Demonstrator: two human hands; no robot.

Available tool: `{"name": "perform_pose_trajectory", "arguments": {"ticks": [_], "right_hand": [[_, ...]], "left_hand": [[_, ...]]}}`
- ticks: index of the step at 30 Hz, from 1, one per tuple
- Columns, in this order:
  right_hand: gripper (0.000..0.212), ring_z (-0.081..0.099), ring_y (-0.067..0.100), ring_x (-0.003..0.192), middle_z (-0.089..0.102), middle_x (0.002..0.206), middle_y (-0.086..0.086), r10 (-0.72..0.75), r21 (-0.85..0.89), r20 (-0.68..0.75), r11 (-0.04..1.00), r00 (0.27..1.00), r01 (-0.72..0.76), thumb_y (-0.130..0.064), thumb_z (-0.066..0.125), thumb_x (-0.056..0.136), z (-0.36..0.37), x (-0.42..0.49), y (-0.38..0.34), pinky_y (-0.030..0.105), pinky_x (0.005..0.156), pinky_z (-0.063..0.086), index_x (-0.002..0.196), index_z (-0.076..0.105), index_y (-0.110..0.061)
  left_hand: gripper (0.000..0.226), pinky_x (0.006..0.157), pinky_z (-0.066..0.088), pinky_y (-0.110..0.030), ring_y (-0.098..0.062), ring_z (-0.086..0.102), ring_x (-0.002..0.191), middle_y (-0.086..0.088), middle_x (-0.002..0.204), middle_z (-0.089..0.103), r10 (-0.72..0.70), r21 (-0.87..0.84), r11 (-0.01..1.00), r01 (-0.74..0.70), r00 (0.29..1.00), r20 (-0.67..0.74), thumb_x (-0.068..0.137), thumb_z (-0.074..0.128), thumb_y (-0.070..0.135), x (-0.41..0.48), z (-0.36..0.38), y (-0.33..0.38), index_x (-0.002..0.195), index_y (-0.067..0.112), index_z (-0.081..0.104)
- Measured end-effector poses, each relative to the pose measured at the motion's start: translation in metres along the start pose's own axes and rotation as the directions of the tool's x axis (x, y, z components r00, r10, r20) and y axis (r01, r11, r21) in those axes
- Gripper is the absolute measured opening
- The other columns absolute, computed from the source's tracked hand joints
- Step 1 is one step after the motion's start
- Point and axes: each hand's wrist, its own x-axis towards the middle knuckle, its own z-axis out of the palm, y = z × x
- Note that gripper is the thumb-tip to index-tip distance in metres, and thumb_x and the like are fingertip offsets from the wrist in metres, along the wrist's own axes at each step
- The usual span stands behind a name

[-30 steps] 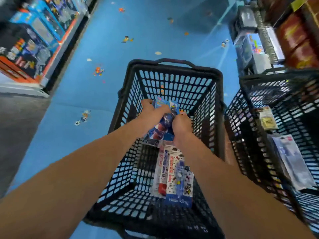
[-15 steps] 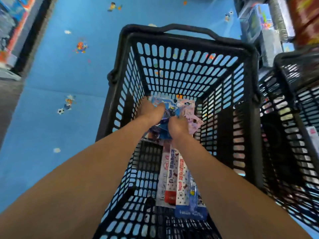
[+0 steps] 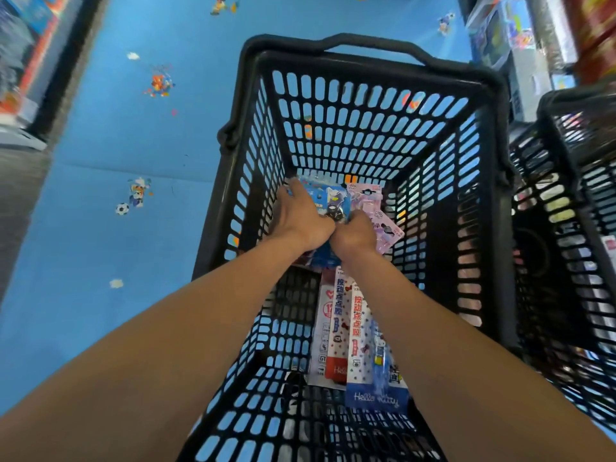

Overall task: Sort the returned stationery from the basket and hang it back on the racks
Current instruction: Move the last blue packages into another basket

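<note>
Head view is showing both hands inside the black basket (image 3: 247, 105): left hand (image 3: 303, 216) grip curling round a blue packet (image 3: 328, 199) at the far end, right hand (image 3: 354, 232) grip pinching its near edge, pink packets (image 3: 383, 216) lying just right.

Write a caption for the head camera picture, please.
Left hand and right hand hold a blue pack inside the black basket.

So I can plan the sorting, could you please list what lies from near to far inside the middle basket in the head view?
Hello Kitty pack → right hand → blue pack → basket's far wall → basket handle
</note>
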Motion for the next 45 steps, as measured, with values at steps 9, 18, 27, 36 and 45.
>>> {"name": "perform_pose_trajectory", "arguments": {"ticks": [9, 18, 27, 36, 45], "right_hand": [[0.021, 0.06, 0.029, 0.092, 0.062, 0.098, 0.009, -0.075, -0.176, 0.01, 0.981, 0.997, 0.076, -0.008, 0.062, 0.087, -0.012, 0.007, 0.005, 0.028, 0.068, 0.04, 0.107, 0.063, -0.004], [0.033, 0.057, 0.022, 0.092, 0.063, 0.107, 0.006, -0.134, -0.201, 0.026, 0.97, 0.991, 0.137, -0.021, 0.072, 0.089, -0.011, 0.006, 0.009, 0.027, 0.063, 0.04, 0.116, 0.058, -0.008], [0.03, 0.054, 0.023, 0.091, 0.06, 0.104, 0.007, -0.156, -0.272, 0.079, 0.947, 0.985, 0.172, -0.019, 0.067, 0.093, -0.013, -0.003, 0.007, 0.028, 0.072, 0.039, 0.119, 0.059, -0.006], [0.033, 0.053, 0.022, 0.095, 0.058, 0.112, 0.008, -0.143, -0.273, 0.131, 0.946, 0.981, 0.175, -0.017, 0.062, 0.096, -0.017, -0.012, 0.008, 0.029, 0.074, 0.041, 0.126, 0.054, -0.006], [0.038, 0.055, 0.028, 0.104, 0.058, 0.12, 0.012, -0.117, -0.268, 0.152, 0.951, 0.981, 0.154, -0.008, 0.053, 0.095, -0.025, -0.026, 0.0, 0.033, 0.079, 0.045, 0.132, 0.047, -0.005]], "left_hand": [[0.138, 0.128, 0.01, -0.053, -0.043, -0.016, 0.155, -0.018, 0.164, -0.033, 0.141, 0.551, 0.806, -0.216, 0.974, 0.175, 0.076, 0.087, 0.031, -0.02, 0.007, -0.017, 0.16, 0.018, -0.022], [0.124, 0.125, 0.025, -0.051, -0.047, 0.003, 0.155, -0.026, 0.167, -0.011, 0.092, 0.768, 0.615, -0.18, 0.983, 0.157, 0.08, 0.084, 0.037, -0.034, 0.001, -0.006, 0.159, -0.004, -0.002], [0.106, 0.109, 0.044, -0.045, -0.043, 0.029, 0.143, -0.027, 0.157, 0.016, 0.045, 0.814, 0.57, -0.113, 0.993, 0.106, 0.082, 0.082, 0.039, -0.04, 0.0, 0.003, 0.155, -0.003, 0.018], [0.109, 0.111, 0.042, -0.047, -0.04, 0.027, 0.144, -0.024, 0.16, 0.011, 0.068, 0.779, 0.616, -0.119, 0.993, 0.098, 0.079, 0.084, 0.04, -0.049, -0.001, -0.003, 0.155, -0.001, 0.017], [0.114, 0.116, 0.036, -0.052, -0.044, 0.017, 0.152, -0.026, 0.166, -0.004, 0.075, 0.746, 0.653, -0.133, 0.991, 0.111, 0.084, 0.08, 0.04, -0.054, 0.0, -0.002, 0.158, -0.002, 0.004]]}}
